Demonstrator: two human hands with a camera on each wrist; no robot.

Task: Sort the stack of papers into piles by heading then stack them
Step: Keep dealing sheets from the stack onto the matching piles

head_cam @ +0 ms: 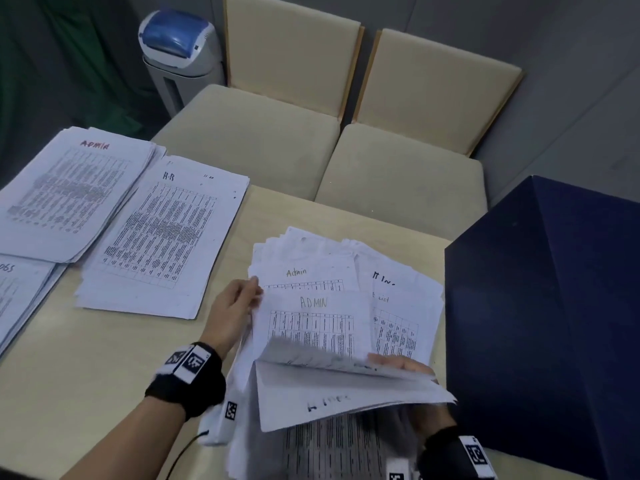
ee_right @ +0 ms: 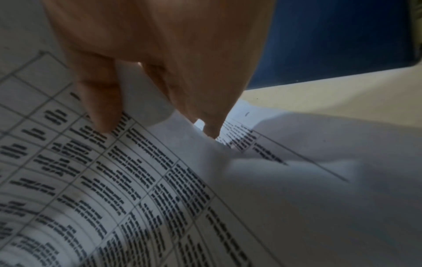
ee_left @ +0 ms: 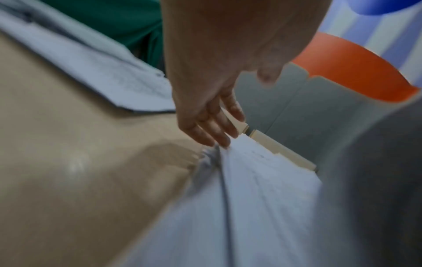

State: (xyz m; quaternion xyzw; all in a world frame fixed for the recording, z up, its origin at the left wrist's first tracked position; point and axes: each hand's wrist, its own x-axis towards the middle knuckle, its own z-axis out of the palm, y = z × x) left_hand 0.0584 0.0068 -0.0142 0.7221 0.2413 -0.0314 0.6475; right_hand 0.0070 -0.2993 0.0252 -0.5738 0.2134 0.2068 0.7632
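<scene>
Sorting is catalogued by view. Head view: unsorted stack (head_cam: 346,306) on the worktop (head_cam: 86,358), nearest the person; sheet headed ADMIN (head_cam: 311,327) uppermost, long axis running away from the person; left hand (head_cam: 232,313) at its left edge, fingers (head_cam: 254,282) reaching its far corner, pinch not confirmed; right hand (head_cam: 415,382) curled round a lifted sheaf (head_cam: 346,393) at the near end; ADMIN pile (head_cam: 76,188) well apart, far left, beyond the H-R pile (head_cam: 162,237); left hand judged the nearer for the transfer. Left wrist view: fingers (ee_left: 212,126) extended, close together, tips touching the paper edge (ee_left: 251,171); blurred. Right wrist view: fingers (ee_right: 100,101) bent down, parted, with a sheet (ee_right: 141,104) pinched between them.
</scene>
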